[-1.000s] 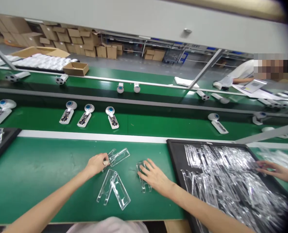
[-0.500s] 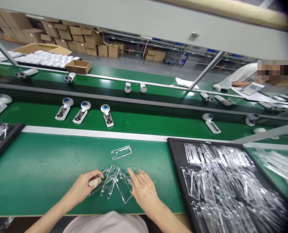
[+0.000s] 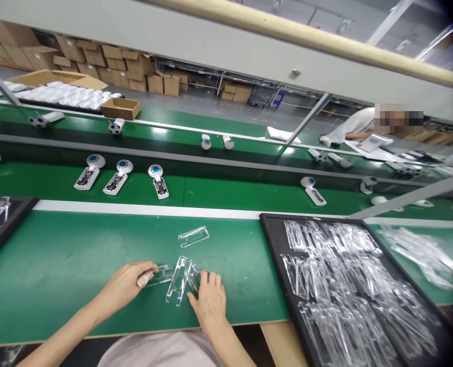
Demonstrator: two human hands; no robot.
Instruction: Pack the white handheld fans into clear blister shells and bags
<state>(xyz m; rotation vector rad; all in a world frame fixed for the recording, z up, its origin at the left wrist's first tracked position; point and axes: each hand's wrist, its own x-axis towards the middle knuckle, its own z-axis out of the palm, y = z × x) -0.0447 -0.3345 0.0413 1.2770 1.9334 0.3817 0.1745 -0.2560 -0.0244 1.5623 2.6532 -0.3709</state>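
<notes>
My left hand (image 3: pixel 126 285) is closed in a pinch on a clear plastic cover (image 3: pixel 160 274) lying on the green mat. My right hand (image 3: pixel 209 302) curls round the near side of a small stack of clear plastic covers (image 3: pixel 181 278) standing tilted between both hands. One more clear cover (image 3: pixel 193 236) lies flat and alone a little farther out on the mat. A finger of my left hand wears a pale fingertip cot.
A black tray (image 3: pixel 272 243) heaped with clear covers sits at the right; another black tray (image 3: pixel 5 223) is at the left edge. White handheld devices (image 3: pixel 117 177) ride the green conveyor beyond. A person sits at the far right. Cardboard boxes (image 3: pixel 120 108) stand behind.
Both hands drew back toward me, gathering the covers near the mat's front edge. One cover stayed behind farther out. Another person's hand at the right tray is gone from view.
</notes>
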